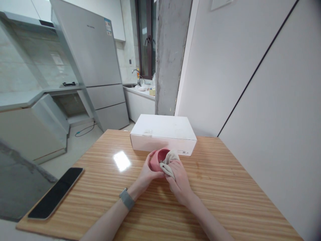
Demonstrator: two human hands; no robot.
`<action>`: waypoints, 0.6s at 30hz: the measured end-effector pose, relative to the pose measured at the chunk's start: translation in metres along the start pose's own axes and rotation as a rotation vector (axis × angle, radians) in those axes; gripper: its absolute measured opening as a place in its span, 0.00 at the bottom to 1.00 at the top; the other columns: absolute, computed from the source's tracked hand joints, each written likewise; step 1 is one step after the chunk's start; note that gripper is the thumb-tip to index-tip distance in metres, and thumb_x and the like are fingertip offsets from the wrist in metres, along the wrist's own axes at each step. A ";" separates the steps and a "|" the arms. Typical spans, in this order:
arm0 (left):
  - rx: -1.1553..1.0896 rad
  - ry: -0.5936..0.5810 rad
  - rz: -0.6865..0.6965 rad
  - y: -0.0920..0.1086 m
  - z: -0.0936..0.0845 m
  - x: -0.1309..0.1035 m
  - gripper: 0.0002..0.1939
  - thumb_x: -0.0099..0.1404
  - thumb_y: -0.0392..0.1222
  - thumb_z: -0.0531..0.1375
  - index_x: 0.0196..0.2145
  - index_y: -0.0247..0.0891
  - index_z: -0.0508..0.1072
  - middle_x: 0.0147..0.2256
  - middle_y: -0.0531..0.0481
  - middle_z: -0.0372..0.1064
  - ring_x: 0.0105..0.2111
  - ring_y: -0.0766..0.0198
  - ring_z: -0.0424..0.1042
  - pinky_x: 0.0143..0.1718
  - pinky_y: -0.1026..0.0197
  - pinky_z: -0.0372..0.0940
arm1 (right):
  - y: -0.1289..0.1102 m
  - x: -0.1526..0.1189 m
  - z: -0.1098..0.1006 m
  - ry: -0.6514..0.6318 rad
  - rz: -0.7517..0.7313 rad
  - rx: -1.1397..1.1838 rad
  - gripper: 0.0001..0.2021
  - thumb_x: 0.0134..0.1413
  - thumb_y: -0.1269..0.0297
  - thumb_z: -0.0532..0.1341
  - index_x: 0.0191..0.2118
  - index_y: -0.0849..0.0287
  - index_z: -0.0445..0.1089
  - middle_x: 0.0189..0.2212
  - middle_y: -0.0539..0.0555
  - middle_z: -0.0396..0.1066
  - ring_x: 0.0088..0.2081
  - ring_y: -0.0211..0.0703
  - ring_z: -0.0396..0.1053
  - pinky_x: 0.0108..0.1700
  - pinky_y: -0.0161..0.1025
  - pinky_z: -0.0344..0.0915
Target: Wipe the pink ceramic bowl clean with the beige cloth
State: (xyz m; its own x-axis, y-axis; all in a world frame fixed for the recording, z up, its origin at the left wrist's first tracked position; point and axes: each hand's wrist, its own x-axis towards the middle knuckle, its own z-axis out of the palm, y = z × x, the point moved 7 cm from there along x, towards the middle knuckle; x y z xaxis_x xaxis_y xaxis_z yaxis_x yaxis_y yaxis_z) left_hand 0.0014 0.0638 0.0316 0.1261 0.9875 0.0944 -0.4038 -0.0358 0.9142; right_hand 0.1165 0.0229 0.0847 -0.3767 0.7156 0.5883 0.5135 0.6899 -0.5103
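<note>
My left hand (pixel 148 170) wraps round a pink cup (pixel 155 160), which is tilted with its mouth toward the right. A pale grey-beige cloth (pixel 168 168) is bunched in my right hand (pixel 179 177), at the cup's mouth. Part of the cloth touches the rim, and how far it reaches inside is hidden. Both hands are above the middle of the wooden table (pixel 215 201). Just behind the cup stands a closed white cardboard box (pixel 163 129).
A dark-screened phone (pixel 56 194) lies near the table's left edge. A white wall panel (pixel 271 110) runs along the right side. Beyond the table are a grey fridge (pixel 92 57), a concrete pillar (pixel 170 57) and a sink counter with a faucet (pixel 137 74).
</note>
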 end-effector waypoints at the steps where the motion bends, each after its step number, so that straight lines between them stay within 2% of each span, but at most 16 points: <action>1: -0.032 -0.005 -0.013 -0.003 0.001 0.000 0.48 0.37 0.35 0.74 0.56 0.38 0.61 0.54 0.39 0.68 0.52 0.48 0.69 0.54 0.50 0.64 | 0.000 0.000 0.000 0.006 0.000 0.000 0.08 0.58 0.69 0.49 0.34 0.56 0.65 0.28 0.53 0.64 0.34 0.48 0.60 0.46 0.52 0.59; 4: -0.127 -0.061 -0.069 -0.009 0.006 -0.002 0.39 0.42 0.34 0.72 0.53 0.37 0.65 0.51 0.40 0.71 0.49 0.51 0.71 0.52 0.51 0.65 | -0.001 -0.001 0.000 0.030 0.003 0.017 0.08 0.58 0.69 0.50 0.35 0.56 0.66 0.29 0.53 0.66 0.34 0.48 0.62 0.46 0.51 0.60; 8: -0.170 -0.078 -0.118 -0.012 0.007 -0.004 0.26 0.52 0.40 0.69 0.49 0.36 0.70 0.48 0.42 0.73 0.47 0.54 0.72 0.49 0.55 0.66 | -0.005 -0.005 0.006 0.065 0.012 0.042 0.10 0.60 0.69 0.50 0.41 0.57 0.66 0.34 0.56 0.69 0.39 0.50 0.64 0.46 0.51 0.61; 11: -0.221 -0.095 -0.147 -0.014 0.008 -0.006 0.24 0.54 0.44 0.69 0.48 0.36 0.72 0.43 0.45 0.75 0.43 0.58 0.73 0.45 0.60 0.67 | -0.008 -0.007 0.010 0.086 0.004 0.033 0.11 0.61 0.69 0.49 0.43 0.57 0.67 0.36 0.57 0.70 0.40 0.51 0.65 0.47 0.52 0.61; 14: -0.298 -0.073 -0.176 -0.017 0.007 -0.007 0.18 0.56 0.48 0.67 0.41 0.35 0.75 0.36 0.47 0.75 0.36 0.64 0.72 0.39 0.64 0.65 | -0.012 -0.006 0.010 0.111 -0.031 0.013 0.12 0.60 0.68 0.49 0.46 0.59 0.66 0.39 0.58 0.71 0.43 0.52 0.66 0.49 0.54 0.62; 18: -0.316 -0.038 -0.213 -0.023 0.003 -0.007 0.18 0.58 0.51 0.65 0.38 0.33 0.77 0.34 0.46 0.75 0.35 0.64 0.71 0.38 0.64 0.64 | -0.018 -0.002 0.010 0.079 -0.081 -0.055 0.11 0.61 0.69 0.49 0.43 0.60 0.67 0.36 0.58 0.71 0.41 0.51 0.66 0.49 0.54 0.63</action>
State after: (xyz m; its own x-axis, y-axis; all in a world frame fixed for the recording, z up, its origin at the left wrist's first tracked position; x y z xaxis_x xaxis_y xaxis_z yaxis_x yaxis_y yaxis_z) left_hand 0.0120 0.0568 0.0112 0.2687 0.9611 -0.0646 -0.6237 0.2247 0.7487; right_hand 0.0998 0.0102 0.0866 -0.3580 0.6450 0.6751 0.5257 0.7368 -0.4251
